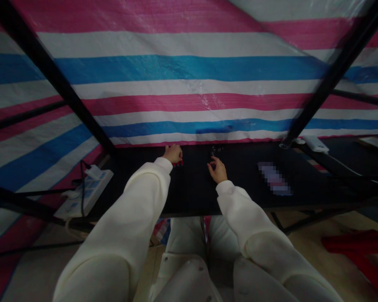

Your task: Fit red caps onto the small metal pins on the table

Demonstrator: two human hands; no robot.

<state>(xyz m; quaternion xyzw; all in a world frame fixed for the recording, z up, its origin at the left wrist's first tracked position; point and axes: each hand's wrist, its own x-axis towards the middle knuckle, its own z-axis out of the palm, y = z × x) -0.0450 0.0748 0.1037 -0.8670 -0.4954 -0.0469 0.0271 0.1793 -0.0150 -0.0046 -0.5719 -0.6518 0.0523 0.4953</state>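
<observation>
1. Nearest, two white sleeves (146, 188) are stretched forward over a black tabletop (192, 197).
2. The right hand (219, 171) is held low, thumb and forefinger parted, with nothing seen between them.
3. The left hand (173, 154) is placed a little farther out, fingers curled down by small red-and-dark pieces (178, 164); whether any is gripped cannot be told.
4. A small dark object (213, 152) is seen on the tabletop, just beyond the right fingertips and well to the right of the left hand. The right hand is clearly nearer; contact cannot be confirmed. Its long axis seems to be pointed away from the body. It looks black, narrow and faintly glossy, its outline blurred.
5. Tiny pale bits (220, 149) are scattered just right of that object.
6. Farthest, the view is closed off by a pink, white and blue striped tarpaulin (189, 67).
</observation>
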